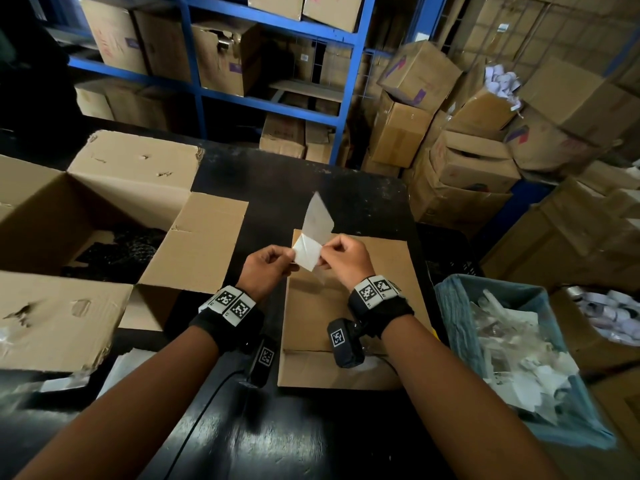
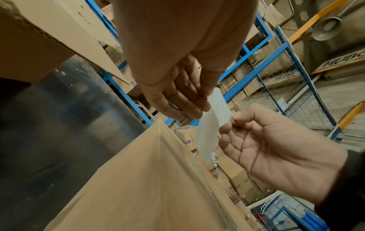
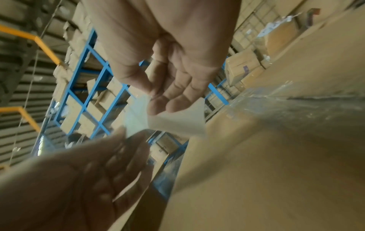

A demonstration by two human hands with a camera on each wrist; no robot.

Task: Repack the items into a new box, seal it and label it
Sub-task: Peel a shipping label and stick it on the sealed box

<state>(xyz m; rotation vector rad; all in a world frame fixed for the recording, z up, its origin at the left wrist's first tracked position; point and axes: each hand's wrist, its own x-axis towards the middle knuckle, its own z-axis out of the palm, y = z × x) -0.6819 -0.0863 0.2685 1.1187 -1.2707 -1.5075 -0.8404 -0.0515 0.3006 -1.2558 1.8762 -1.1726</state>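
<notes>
Over a closed brown box (image 1: 367, 306), sealed along its top with clear tape (image 3: 296, 103), both hands hold a small white label (image 1: 306, 255). My left hand (image 1: 290, 260) pinches the label's left corner. My right hand (image 1: 323, 252) pinches its right edge, where a translucent backing strip (image 1: 318, 216) stands up and away from it. The left wrist view shows the left fingers (image 2: 185, 109) and the right hand (image 2: 266, 140) on the label (image 2: 214, 115). In the right wrist view the right fingertips (image 3: 169, 104) press on the label (image 3: 177, 123).
An open, battered box (image 1: 45, 202) with dark items (image 1: 121, 251) inside sits at the left on the black table (image 1: 294, 188). A blue bin (image 1: 453, 306) of plastic and paper scraps stands at the right. Blue shelving (image 1: 349, 81) and stacked boxes (image 1: 467, 161) lie beyond.
</notes>
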